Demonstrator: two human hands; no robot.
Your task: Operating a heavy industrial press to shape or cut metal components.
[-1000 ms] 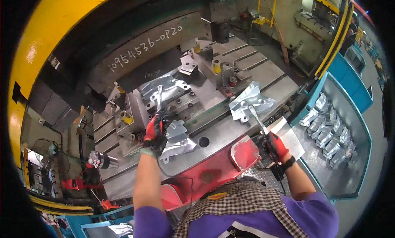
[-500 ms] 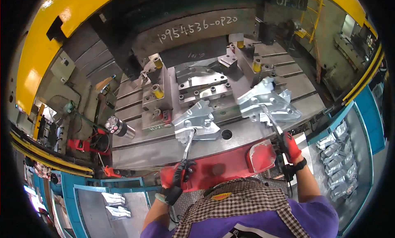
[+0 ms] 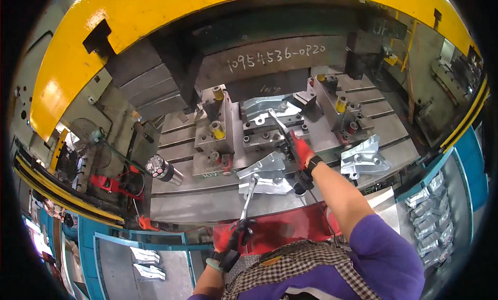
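My right hand [image 3: 302, 151], in a red and black glove, grips a thin metal rod tool [image 3: 279, 122]. Its tip rests on a shiny stamped metal part [image 3: 262, 107] that lies in the lower die [image 3: 223, 139] of the press. My left hand [image 3: 231, 239], gloved the same way, is low at the front edge and holds a second rod tool [image 3: 248, 199]. That tool's tip touches another stamped part [image 3: 265, 171] lying on the press bed in front of the die. A further stamped part [image 3: 365, 157] lies on the bed to the right.
The yellow press frame [image 3: 155, 14] and dark upper die [image 3: 275, 61] hang over the bed. A red guard [image 3: 290, 228] runs along the front edge. Blue bins with stamped parts stand at the right [image 3: 430, 222] and lower left [image 3: 145, 258]. A metal cylinder [image 3: 162, 169] lies left.
My right hand has swung from the parts at the right into the die with its tool. My left hand has stayed low, its tool still on the part pulled out in front.
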